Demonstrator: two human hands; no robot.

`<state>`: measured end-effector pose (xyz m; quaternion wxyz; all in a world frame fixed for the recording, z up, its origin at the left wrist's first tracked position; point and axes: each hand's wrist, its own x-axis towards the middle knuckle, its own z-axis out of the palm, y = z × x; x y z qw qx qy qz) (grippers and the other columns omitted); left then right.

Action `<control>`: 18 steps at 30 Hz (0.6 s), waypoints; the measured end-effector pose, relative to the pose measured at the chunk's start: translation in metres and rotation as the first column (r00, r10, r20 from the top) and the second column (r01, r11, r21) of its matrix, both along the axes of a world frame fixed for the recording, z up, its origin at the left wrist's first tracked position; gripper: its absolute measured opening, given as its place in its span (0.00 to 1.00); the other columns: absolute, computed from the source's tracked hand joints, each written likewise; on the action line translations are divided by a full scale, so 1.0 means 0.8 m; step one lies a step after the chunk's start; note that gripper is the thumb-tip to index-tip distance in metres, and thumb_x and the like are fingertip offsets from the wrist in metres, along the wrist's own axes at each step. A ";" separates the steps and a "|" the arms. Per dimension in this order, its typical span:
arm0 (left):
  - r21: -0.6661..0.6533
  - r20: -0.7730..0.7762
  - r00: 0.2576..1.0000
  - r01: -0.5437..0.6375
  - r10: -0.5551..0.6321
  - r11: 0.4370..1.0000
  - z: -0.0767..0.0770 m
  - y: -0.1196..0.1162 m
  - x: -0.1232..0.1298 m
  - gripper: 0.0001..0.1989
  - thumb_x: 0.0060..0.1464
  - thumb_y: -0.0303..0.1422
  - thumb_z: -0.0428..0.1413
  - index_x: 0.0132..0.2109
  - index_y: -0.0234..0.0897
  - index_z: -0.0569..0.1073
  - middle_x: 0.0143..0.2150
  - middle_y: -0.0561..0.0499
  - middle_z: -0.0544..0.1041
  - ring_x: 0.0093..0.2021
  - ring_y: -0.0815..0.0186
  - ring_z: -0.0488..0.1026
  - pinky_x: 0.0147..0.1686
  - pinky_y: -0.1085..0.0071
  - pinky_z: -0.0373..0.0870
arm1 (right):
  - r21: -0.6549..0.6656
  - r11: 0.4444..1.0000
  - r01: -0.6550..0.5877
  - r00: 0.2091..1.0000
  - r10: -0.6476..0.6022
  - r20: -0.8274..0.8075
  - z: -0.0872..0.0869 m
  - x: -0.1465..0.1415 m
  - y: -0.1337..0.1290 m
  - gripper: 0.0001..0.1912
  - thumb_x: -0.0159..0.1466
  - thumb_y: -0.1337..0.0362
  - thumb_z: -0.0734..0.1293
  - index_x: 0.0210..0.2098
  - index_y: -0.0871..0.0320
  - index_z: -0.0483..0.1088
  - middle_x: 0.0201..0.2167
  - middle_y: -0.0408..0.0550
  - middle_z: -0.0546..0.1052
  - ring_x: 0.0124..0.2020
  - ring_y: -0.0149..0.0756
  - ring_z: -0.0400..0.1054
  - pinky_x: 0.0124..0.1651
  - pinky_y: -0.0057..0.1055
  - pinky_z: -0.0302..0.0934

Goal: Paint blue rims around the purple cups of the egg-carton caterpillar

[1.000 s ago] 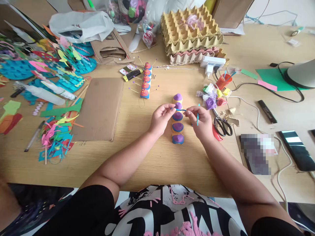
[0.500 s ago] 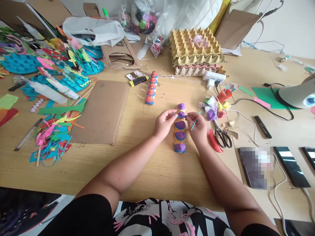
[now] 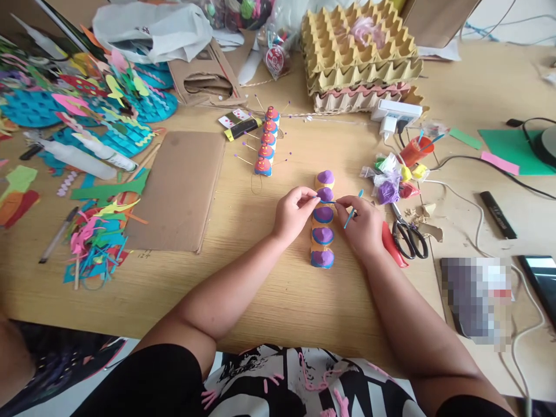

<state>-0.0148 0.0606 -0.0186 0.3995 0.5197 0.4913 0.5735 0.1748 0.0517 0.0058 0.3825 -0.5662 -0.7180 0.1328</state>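
Fairly straight, the blue strand runs left-to-right.

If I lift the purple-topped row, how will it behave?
The purple-topped row is likely light, resembling a strip cut from the egg trays. It might bend at the dips between its purple caps, which look like soft clay and could dent.

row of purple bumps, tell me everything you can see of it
The row of purple bumps runs front to back on the wooden table: five mounds on a yellowish strip like cut egg tray. The purple looks like soft clay. Blue edges the nearest three; the farthest shows yellow below. The left hand and right hand hold a blue strand at the second-farthest mound, partly hiding it; whether the strand touches it is unclear.
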 end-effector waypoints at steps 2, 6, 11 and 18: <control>0.003 -0.025 1.000 0.001 -0.001 1.000 -0.001 0.000 -0.001 0.03 0.60 0.29 0.67 0.40 0.40 0.80 0.36 0.53 0.85 0.36 0.69 0.81 0.42 0.71 0.77 | 0.007 1.000 -0.013 1.000 0.013 0.028 -0.001 0.000 0.001 0.05 0.67 0.63 0.71 0.38 0.53 0.82 0.35 0.48 0.87 0.39 0.45 0.82 0.46 0.40 0.72; 0.004 -0.039 0.999 -0.002 0.002 1.000 -0.002 0.001 -0.001 0.04 0.60 0.28 0.66 0.40 0.40 0.79 0.36 0.53 0.85 0.36 0.69 0.81 0.41 0.71 0.77 | 0.010 1.000 -0.014 0.998 0.013 0.054 -0.001 0.002 0.002 0.05 0.67 0.63 0.71 0.39 0.53 0.82 0.35 0.49 0.87 0.38 0.45 0.81 0.47 0.41 0.72; 0.032 -0.042 0.999 0.001 0.001 0.999 -0.003 0.002 0.000 0.04 0.59 0.28 0.66 0.39 0.40 0.79 0.35 0.54 0.84 0.35 0.70 0.80 0.40 0.72 0.77 | 0.002 1.000 -0.005 0.996 0.004 0.087 -0.003 0.004 0.003 0.05 0.67 0.63 0.71 0.38 0.53 0.81 0.34 0.48 0.86 0.38 0.45 0.80 0.47 0.41 0.72; 0.016 -0.095 0.995 0.004 -0.002 1.000 -0.004 0.001 -0.001 0.04 0.61 0.28 0.65 0.40 0.40 0.78 0.35 0.54 0.84 0.34 0.69 0.80 0.40 0.72 0.76 | -0.050 0.999 0.004 0.995 0.001 0.095 0.000 0.002 0.003 0.06 0.68 0.61 0.70 0.38 0.51 0.80 0.35 0.48 0.86 0.39 0.47 0.80 0.49 0.45 0.71</control>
